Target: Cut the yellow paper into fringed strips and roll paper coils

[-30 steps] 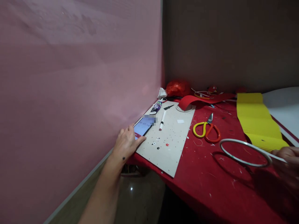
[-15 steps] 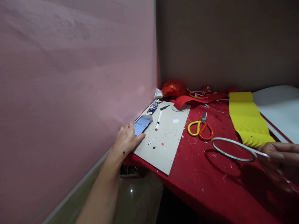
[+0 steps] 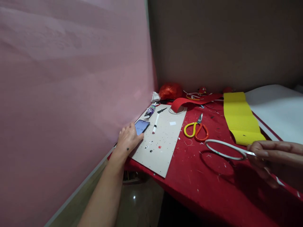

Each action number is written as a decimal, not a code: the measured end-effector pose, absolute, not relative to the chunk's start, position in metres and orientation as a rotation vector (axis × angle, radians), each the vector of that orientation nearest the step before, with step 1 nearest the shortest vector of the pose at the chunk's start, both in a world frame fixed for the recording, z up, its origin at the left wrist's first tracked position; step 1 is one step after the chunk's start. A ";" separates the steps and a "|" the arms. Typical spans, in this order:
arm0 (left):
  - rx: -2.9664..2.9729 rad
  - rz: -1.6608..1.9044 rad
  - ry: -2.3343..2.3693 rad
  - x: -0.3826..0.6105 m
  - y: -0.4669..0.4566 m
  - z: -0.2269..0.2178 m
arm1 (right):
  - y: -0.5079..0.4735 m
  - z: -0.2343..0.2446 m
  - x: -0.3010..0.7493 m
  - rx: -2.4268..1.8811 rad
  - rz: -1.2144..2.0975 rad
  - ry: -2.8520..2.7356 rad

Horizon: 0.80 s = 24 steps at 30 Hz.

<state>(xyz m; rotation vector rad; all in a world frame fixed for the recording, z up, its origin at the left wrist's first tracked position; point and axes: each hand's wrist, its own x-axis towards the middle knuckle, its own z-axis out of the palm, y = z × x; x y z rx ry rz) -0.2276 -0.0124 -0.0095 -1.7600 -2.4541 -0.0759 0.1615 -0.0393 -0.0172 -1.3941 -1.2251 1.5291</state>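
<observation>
The left hand (image 3: 129, 138) lies over the near part of the phone (image 3: 141, 125), thumb along its right edge; the fingers on the far side are hidden, so I cannot tell whether that grip squeezes or just rests. The phone sits on the left part of the board (image 3: 163, 160), near the wall. At right, the right hand (image 3: 272, 154) pinches the tail of a white hoop (image 3: 244, 155) between thumb and fingers; the hoop hangs out to the left, above the red surface (image 3: 208, 192), its shadow below.

Held only at one end, the hoop could spring loose or uncoil if the pinch slackens. If lowered leftward, it might snag the scissors (image 3: 199, 121). A careless push on the phone could knock the glue (image 3: 150, 110) or pen (image 3: 156, 123), and a sweeping wrist could scatter the loose cutouts (image 3: 159, 147).
</observation>
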 end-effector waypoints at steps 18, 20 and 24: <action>-1.778 -0.092 -2.453 -0.227 -0.011 -0.009 | -0.040 -0.016 0.163 -1.325 1.577 -1.233; -1.761 -0.064 -2.463 -0.226 -0.011 -0.008 | -0.038 -0.016 0.164 -1.326 1.591 -1.235; -1.759 -0.064 -2.482 -0.224 -0.011 -0.006 | -0.029 -0.022 0.171 -1.293 1.689 -1.227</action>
